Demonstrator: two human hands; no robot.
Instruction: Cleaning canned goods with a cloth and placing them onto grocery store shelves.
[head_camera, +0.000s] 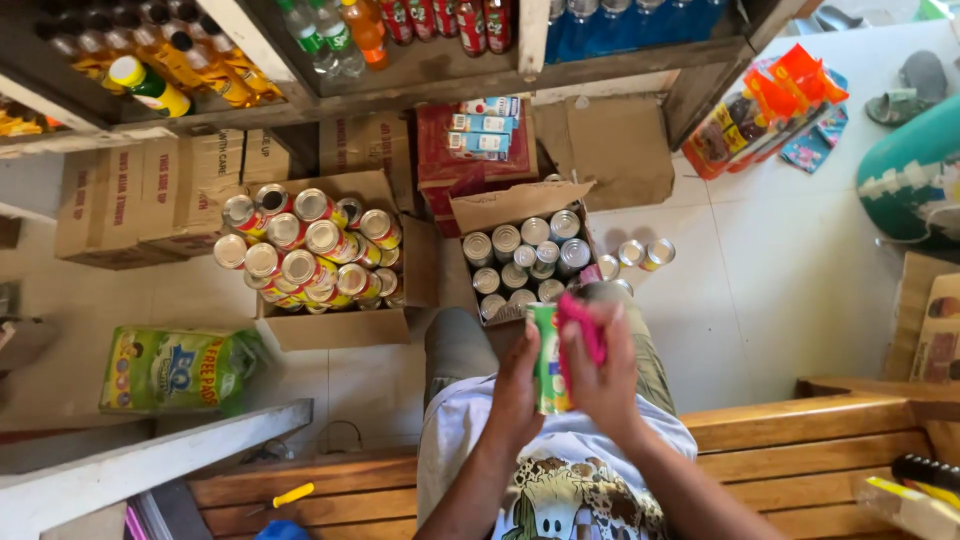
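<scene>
Head view is showing the person sitting on a wooden bench (800, 440) and looking down past their knees. The left hand (518, 385) is gripping a green can (546, 360), fingers curled around its left side, and the can is standing with its long axis roughly upright between the two hands. The right hand (600, 375) is pressing a pink cloth (582, 325) against the can's upper right side, fingers closed on the cloth; both hands are touching the can, so neither is nearer.

Just beyond the hands, an open carton of silver-topped cans (525, 262) is sitting on the tiled floor (780, 270), with a few loose cans (640, 255) beside it. Further left, a second carton of red-and-yellow cans (310, 250) is lying open. Nothing is standing between the hands and the near carton.
</scene>
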